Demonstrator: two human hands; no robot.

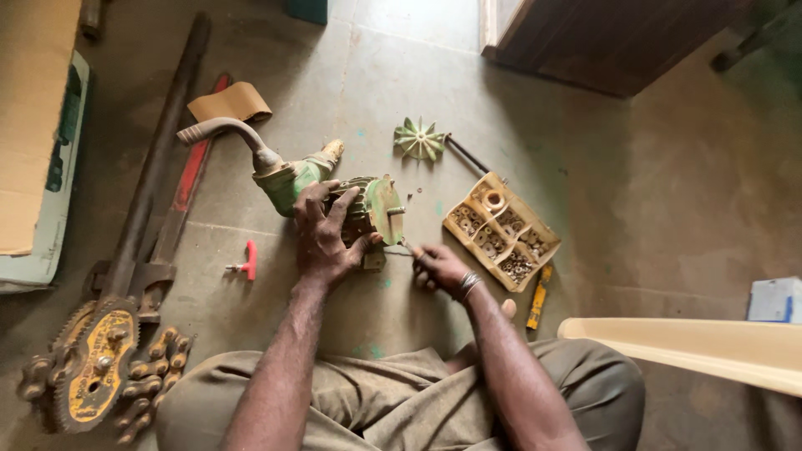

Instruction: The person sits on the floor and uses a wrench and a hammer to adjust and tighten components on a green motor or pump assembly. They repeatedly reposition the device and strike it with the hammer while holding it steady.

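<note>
The left hand (322, 238) covers much of the green motor (363, 209); what the right hand (439, 266) pinches is too small to tell. The cardboard box (33, 125) and pale plastic chair (693, 347) run off the edges

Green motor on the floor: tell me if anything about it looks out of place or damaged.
The green motor lies on its side under the left hand, paint worn. Its green fan lies detached on the floor beyond it, so the motor looks partly dismantled. The right hand holds a thin tool at its end plate.
</note>
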